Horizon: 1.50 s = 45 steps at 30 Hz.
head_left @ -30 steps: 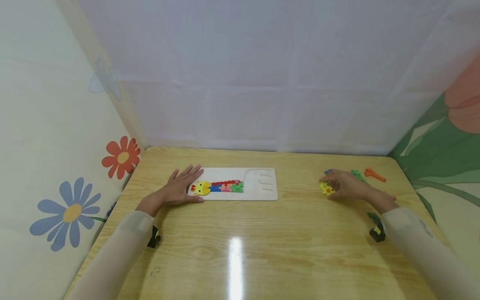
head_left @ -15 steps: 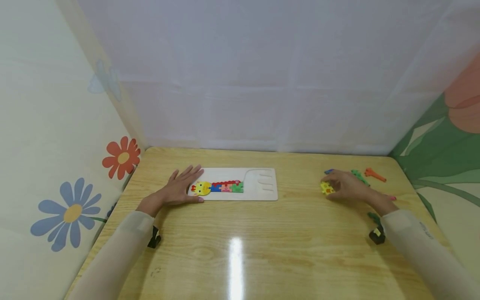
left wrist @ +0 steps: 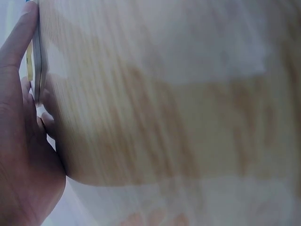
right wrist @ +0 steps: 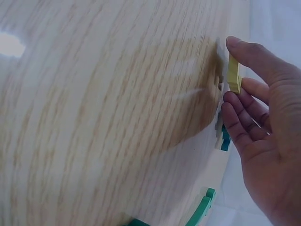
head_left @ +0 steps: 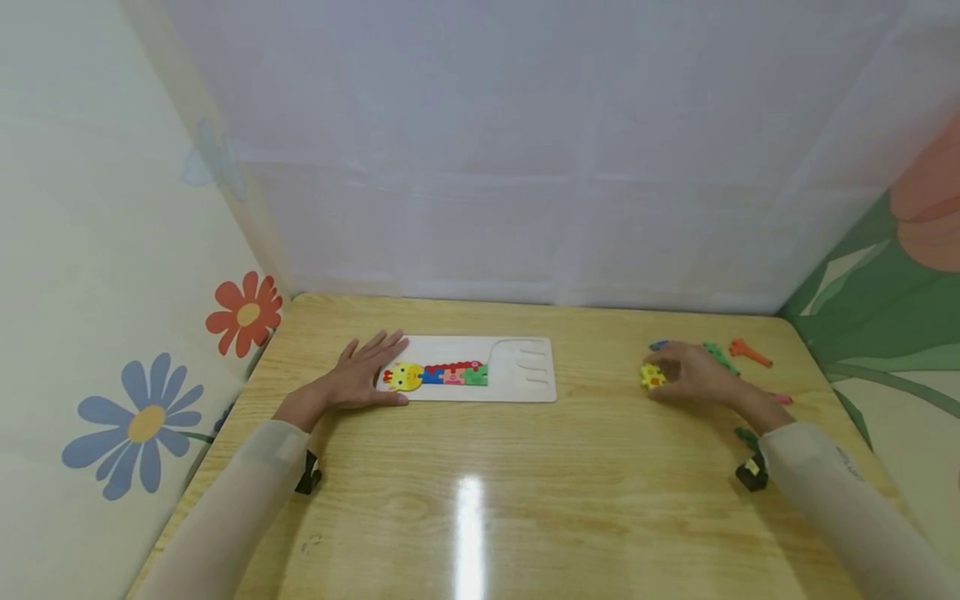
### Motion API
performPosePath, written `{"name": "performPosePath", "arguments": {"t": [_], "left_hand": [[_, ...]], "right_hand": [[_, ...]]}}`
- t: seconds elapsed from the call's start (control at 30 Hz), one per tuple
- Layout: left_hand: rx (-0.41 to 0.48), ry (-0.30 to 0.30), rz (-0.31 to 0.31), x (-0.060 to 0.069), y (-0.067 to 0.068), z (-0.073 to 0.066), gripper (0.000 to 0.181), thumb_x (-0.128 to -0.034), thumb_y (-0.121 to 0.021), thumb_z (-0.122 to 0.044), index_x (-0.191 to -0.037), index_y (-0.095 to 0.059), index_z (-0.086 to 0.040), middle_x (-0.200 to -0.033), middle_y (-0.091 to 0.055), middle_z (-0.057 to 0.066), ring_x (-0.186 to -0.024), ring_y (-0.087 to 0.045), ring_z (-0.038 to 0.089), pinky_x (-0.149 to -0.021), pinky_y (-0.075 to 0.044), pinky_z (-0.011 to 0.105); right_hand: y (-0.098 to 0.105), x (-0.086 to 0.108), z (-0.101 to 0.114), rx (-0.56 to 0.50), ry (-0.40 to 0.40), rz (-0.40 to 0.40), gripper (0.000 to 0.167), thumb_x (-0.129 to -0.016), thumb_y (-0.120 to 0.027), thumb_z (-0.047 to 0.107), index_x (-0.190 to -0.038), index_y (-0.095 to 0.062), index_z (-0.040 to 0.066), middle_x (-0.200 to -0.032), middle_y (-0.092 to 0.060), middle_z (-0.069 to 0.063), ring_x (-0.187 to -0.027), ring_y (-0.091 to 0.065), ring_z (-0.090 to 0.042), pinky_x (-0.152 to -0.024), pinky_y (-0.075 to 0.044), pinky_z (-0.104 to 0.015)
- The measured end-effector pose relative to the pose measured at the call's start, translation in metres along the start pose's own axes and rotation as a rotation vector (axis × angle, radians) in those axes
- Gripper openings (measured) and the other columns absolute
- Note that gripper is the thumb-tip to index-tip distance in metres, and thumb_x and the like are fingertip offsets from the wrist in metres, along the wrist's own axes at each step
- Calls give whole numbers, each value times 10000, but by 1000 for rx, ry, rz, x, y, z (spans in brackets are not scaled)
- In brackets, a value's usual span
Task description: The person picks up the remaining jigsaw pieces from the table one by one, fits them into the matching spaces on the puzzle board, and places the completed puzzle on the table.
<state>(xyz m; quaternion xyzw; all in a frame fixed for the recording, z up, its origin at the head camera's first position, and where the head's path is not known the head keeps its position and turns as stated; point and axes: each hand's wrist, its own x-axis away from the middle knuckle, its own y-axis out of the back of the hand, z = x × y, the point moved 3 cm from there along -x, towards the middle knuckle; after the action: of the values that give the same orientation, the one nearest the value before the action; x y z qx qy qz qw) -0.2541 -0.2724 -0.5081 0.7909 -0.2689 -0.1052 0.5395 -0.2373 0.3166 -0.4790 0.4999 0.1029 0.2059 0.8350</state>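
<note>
My left hand (head_left: 360, 373) rests spread over the left end of a white puzzle board (head_left: 517, 393), thumb along its near edge. Set in the board are a yellow giraffe head (head_left: 406, 377) and blue, pink, green and red neck pieces (head_left: 453, 377). To the right, my right hand (head_left: 693, 371) pinches a yellow puzzle piece (head_left: 652, 377) with orange marks. The right wrist view has this yellow piece (right wrist: 233, 74) on edge between thumb and fingers, just off the table. In the left wrist view, my left hand (left wrist: 23, 136) lies against the board's edge.
Around my right hand lie a blue piece (head_left: 658, 344), a green piece (head_left: 720, 357), an orange piece (head_left: 751, 352) and a pink piece (head_left: 782, 398). A dark green piece (head_left: 747, 437) lies near the right wrist. Cloth walls border the wooden table (head_left: 480, 467).
The yellow piece turns slightly in my right hand, and its orange marks show more fully. My left hand and the board stay in place.
</note>
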Motion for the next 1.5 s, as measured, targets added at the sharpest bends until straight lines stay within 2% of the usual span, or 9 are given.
{"name": "performPosePath", "arguments": {"t": [0.1,0.4,0.6,0.83,1.03,1.5], "left_hand": [[1,0,3,0,0,1,1115,-903,-742,-639,-1713,-165,-135,-1789,-81,111,-1639,-5,408,-1233,68,716],[3,-3,0,-1,0,1,1119,-896,-748,-642,-1713,-172,-139,-1788,-88,109,-1639,-12,404,-1234,67,716],[-2,-2,1,-1,0,1,1124,-891,-750,-648,-1712,-177,-138,-1788,-93,107,-1640,-15,403,-1233,56,721],[3,-7,-6,-2,0,0,1121,-888,-756,-639,-1709,-188,-129,-1787,-100,112,-1638,-21,409,-1232,52,726],[3,-7,-8,-2,0,2,1123,-886,-753,-651,-1710,-189,-137,-1787,-100,105,-1638,-25,407,-1230,43,729],[4,-11,-12,-1,-1,1,1119,-888,-752,-648,-1710,-191,-135,-1786,-105,109,-1637,-28,410,-1231,53,726]], "right_hand": [[0,0,0,0,-6,-12,624,-820,-939,300,-1288,-706,-42,-1126,-719,-139,-1002,-677,-288,-874,-576,-534],[0,-2,4,3,-4,-33,618,-821,-941,286,-1276,-706,-60,-1131,-717,-170,-997,-677,-314,-863,-574,-528],[2,-3,7,24,7,-60,605,-808,-950,277,-1259,-717,-53,-1207,-709,-226,-1081,-679,-392,-939,-556,-591],[2,-6,6,25,31,-92,579,-793,-958,250,-1232,-725,-47,-1131,-728,-180,-1024,-690,-355,-898,-575,-567],[5,-8,10,7,4,-87,610,-787,-963,270,-1249,-716,-43,-1164,-728,-188,-1069,-684,-372,-944,-560,-584],[11,-13,21,-19,44,-106,608,-765,-976,226,-1230,-712,-62,-1139,-727,-186,-1019,-702,-340,-905,-597,-523]]}}
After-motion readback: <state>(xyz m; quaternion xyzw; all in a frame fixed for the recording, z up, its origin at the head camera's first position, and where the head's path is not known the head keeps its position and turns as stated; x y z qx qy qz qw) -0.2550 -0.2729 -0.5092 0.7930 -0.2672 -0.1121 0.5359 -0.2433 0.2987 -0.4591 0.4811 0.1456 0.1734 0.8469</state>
